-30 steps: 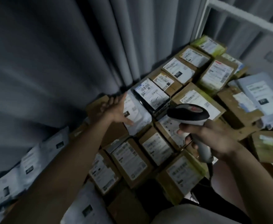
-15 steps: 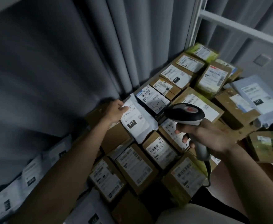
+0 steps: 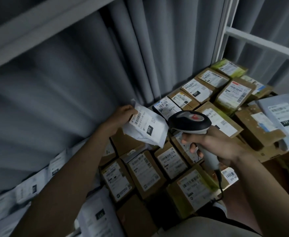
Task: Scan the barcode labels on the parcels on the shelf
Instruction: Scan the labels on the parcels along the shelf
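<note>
My left hand [image 3: 123, 113] pinches the top corner of a white mailer bag [image 3: 146, 128] and holds it lifted above the boxes, its barcode label facing up. My right hand [image 3: 212, 144] grips the handle of a black and grey barcode scanner [image 3: 190, 122]. The scanner's head sits just right of the bag. Several brown cardboard parcels [image 3: 143, 173] with white barcode labels cover the shelf below both hands.
Grey curtains [image 3: 157, 48] hang behind the shelf. A white shelf post [image 3: 223, 28] rises at the back right. White mailer bags [image 3: 29, 189] lie at the lower left and a grey mailer [image 3: 284, 115] at the right. The scanner's cable [image 3: 220, 187] hangs down over the boxes.
My left hand took hold of the white mailer bag and lifted it off the pile. The scanner stayed close beside it. The view tilted upward.
</note>
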